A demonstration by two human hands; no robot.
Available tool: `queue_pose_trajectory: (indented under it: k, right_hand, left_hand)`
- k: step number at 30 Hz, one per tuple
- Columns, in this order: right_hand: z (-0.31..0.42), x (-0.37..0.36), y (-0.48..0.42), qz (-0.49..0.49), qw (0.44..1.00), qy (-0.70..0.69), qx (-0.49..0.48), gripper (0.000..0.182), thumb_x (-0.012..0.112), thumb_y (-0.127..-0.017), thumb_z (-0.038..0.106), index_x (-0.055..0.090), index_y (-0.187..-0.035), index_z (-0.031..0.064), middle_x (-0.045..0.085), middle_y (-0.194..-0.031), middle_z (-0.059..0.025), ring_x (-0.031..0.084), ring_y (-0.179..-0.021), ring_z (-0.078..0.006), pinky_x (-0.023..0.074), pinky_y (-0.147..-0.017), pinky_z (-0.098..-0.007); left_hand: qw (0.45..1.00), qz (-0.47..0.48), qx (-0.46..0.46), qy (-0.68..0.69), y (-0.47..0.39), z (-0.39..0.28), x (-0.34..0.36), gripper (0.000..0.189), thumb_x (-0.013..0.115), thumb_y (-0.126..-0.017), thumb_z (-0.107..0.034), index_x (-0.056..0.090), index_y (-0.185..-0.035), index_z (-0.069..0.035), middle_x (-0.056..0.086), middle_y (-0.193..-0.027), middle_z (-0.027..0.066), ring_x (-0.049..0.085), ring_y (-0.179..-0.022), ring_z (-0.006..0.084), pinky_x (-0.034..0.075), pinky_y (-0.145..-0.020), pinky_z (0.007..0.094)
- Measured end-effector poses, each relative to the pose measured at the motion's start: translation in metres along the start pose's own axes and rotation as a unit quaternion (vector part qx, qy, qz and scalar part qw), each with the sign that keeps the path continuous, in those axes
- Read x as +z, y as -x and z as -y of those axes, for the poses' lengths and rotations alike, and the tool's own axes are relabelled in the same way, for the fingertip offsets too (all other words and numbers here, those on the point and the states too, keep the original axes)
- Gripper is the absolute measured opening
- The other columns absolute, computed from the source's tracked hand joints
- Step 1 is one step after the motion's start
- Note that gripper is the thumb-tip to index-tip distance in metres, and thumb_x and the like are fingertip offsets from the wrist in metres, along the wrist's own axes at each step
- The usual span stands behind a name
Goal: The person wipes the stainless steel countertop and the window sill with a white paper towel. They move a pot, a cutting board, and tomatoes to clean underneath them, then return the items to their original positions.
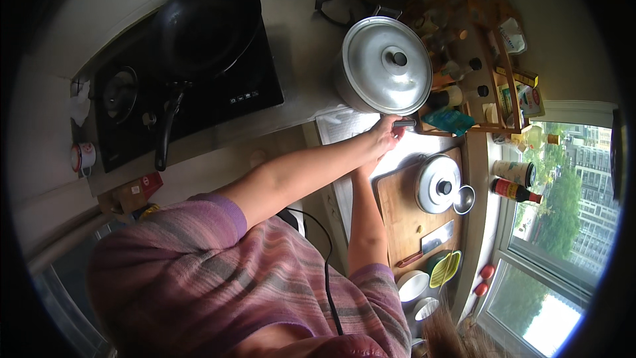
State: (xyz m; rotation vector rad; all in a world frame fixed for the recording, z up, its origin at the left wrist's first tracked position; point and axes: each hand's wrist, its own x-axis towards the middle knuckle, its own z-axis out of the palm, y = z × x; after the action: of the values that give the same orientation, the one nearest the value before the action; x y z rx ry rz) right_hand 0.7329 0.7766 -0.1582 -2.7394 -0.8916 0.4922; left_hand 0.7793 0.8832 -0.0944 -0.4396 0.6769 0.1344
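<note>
A large aluminium pot has its domed lid on, with a black knob at the centre. My left hand reaches across to the pot's near side handle, its thumb and fingers closed about the handle's left end. Beneath my left wrist is my right hand, mostly hidden by it, so its fingers and any hold cannot be made out. Just right of both hands lies a wooden cutting board, bearing a smaller metal lid and a cleaver.
A black frying pan sits on the black cooktop at left. A wooden rack of bottles and packets borders the pot. Bowls and a green-yellow basket stand below the cleaver. A sauce bottle lines the windowsill.
</note>
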Motion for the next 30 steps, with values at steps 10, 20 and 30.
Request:
queue_pose_trajectory:
  k: [10, 20, 30]
  right_hand:
    - [0.012, 0.010, -0.008, -0.120, 0.987, 0.108, 0.029, 0.057, 0.030, -0.097, 0.031, 0.020, -0.148, 0.0072, 0.013, -0.155, -0.0105, 0.007, -0.144, -0.0305, 0.0055, -0.116, -0.0455]
    - [0.016, 0.006, -0.010, -0.123, 0.989, 0.074, 0.029, 0.057, 0.035, -0.094, 0.028, 0.022, -0.148, 0.0116, 0.011, -0.156, -0.0087, 0.007, -0.144, -0.0298, 0.0049, -0.116, -0.0459]
    - [0.015, 0.003, -0.008, -0.119, 0.989, 0.080, 0.038, 0.058, 0.036, -0.094, 0.028, 0.021, -0.148, 0.0123, 0.010, -0.156, -0.0079, 0.007, -0.144, -0.0292, 0.0036, -0.116, -0.0455]
  left_hand:
    - [0.990, -0.128, 0.027, -0.055, 0.071, -0.040, 0.013, 0.015, 0.057, -0.077, -0.006, 0.052, -0.090, 0.000, 0.060, -0.092, 0.0166, 0.055, -0.097, 0.0318, 0.038, -0.101, 0.0472]
    - [0.917, -0.049, 0.331, -0.217, 0.091, -0.038, 0.000, 0.017, 0.067, -0.082, -0.015, 0.056, -0.093, -0.012, 0.055, -0.088, -0.0005, 0.051, -0.082, 0.0105, 0.044, -0.080, 0.0318]
    - [0.927, -0.091, 0.218, -0.293, 0.109, -0.132, 0.023, 0.015, 0.051, -0.064, 0.013, 0.050, -0.069, -0.002, 0.056, -0.078, 0.0104, 0.058, -0.070, 0.0233, 0.051, -0.062, 0.0310]
